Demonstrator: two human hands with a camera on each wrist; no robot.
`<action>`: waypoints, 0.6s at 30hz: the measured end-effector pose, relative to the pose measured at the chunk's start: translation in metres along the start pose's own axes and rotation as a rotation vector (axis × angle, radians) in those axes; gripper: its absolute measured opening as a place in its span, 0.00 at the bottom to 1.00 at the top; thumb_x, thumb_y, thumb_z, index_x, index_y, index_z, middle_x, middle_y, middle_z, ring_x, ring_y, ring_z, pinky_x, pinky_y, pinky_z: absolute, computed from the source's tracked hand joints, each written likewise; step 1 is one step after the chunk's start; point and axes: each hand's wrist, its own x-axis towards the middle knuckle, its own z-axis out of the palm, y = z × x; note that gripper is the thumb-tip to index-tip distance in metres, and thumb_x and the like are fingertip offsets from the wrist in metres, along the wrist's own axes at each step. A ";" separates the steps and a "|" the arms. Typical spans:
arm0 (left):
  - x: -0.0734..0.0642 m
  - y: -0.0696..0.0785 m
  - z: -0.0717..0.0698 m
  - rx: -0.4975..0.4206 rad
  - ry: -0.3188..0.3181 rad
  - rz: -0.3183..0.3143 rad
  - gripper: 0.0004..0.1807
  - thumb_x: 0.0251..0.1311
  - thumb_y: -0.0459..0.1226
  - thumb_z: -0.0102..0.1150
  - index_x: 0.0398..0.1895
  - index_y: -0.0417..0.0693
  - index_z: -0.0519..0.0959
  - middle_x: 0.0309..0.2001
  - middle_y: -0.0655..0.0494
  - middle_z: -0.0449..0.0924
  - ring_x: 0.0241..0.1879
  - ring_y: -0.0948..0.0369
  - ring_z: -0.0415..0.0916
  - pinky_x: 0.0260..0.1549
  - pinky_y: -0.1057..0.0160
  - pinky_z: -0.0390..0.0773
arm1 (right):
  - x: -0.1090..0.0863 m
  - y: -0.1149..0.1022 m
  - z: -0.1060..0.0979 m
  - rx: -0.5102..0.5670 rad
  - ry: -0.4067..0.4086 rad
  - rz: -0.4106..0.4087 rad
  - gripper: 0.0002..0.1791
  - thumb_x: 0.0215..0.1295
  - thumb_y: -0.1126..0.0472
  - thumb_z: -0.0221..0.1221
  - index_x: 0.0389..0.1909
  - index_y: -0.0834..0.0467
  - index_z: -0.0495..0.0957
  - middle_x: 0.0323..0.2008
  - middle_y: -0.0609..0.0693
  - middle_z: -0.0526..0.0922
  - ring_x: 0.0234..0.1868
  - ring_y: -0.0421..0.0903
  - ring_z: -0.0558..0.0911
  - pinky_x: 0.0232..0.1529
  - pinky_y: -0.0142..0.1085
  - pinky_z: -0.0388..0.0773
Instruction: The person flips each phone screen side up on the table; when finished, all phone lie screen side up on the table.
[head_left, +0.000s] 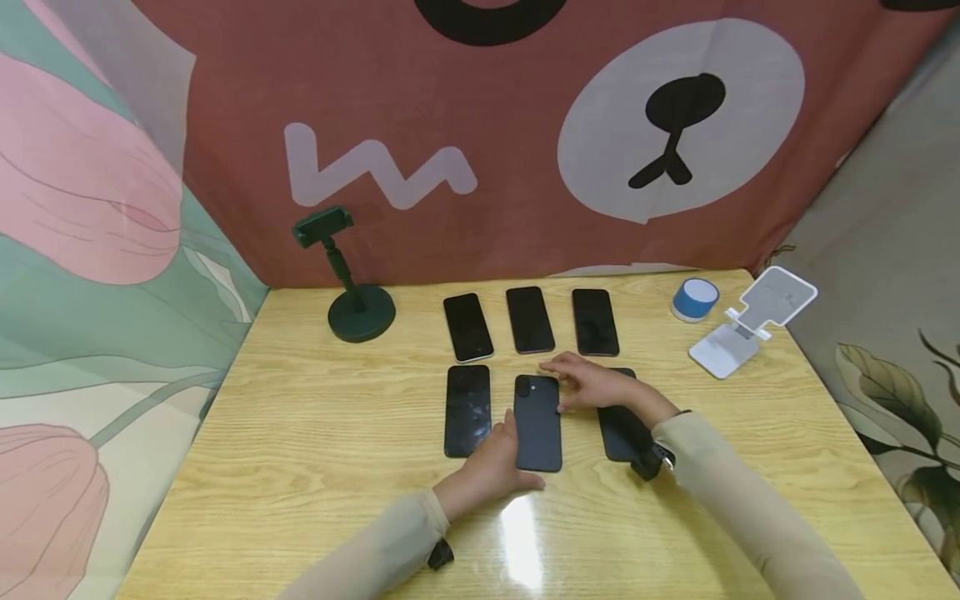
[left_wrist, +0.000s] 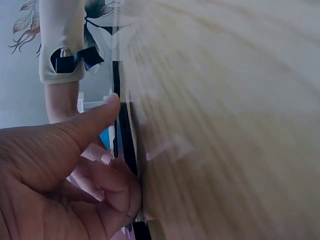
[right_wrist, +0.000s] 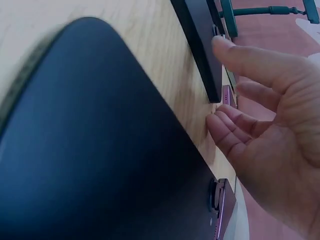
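Note:
A dark phone [head_left: 538, 433] lies back up, its camera bump at the upper left, between the two hands. My left hand [head_left: 491, 462] is at its left edge; the thumb stretches past the lower end, and the fingers bend beside the edge in the left wrist view. At the upper right corner, my right hand [head_left: 592, 383] has its thumb against the side edge and loosely bent fingers beyond the top end. Beneath the right wrist lies another dark phone [head_left: 617, 429], partly hidden. A black-screened phone [head_left: 467, 408] sits just left of my left hand.
Three phones form a back row: left [head_left: 468, 327], middle [head_left: 530, 320] and right [head_left: 596, 322]. A green phone stand [head_left: 362, 312] is at the back left of the wooden table [head_left: 315, 450]. Back right are a blue-and-white cylinder [head_left: 694, 300] and a white folding stand [head_left: 726, 350].

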 end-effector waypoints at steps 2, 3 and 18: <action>0.001 0.002 0.001 0.020 0.003 -0.016 0.65 0.39 0.51 0.76 0.69 0.23 0.46 0.58 0.27 0.66 0.55 0.44 0.71 0.50 0.52 0.74 | 0.001 0.000 0.000 -0.030 -0.021 -0.005 0.40 0.54 0.64 0.67 0.67 0.67 0.61 0.56 0.61 0.65 0.37 0.45 0.68 0.36 0.35 0.69; 0.001 0.002 0.001 0.028 0.005 -0.025 0.65 0.38 0.51 0.76 0.69 0.23 0.46 0.57 0.27 0.66 0.54 0.44 0.72 0.49 0.52 0.74 | 0.001 -0.001 0.000 -0.038 -0.032 -0.008 0.40 0.54 0.66 0.67 0.67 0.67 0.61 0.55 0.60 0.65 0.36 0.45 0.68 0.36 0.35 0.69; 0.009 0.006 0.006 0.104 0.015 -0.042 0.60 0.40 0.53 0.74 0.72 0.35 0.52 0.47 0.36 0.66 0.29 0.56 0.71 0.26 0.61 0.74 | 0.008 -0.007 0.008 -0.095 -0.079 -0.005 0.40 0.50 0.73 0.63 0.66 0.71 0.60 0.53 0.58 0.63 0.34 0.44 0.66 0.35 0.33 0.67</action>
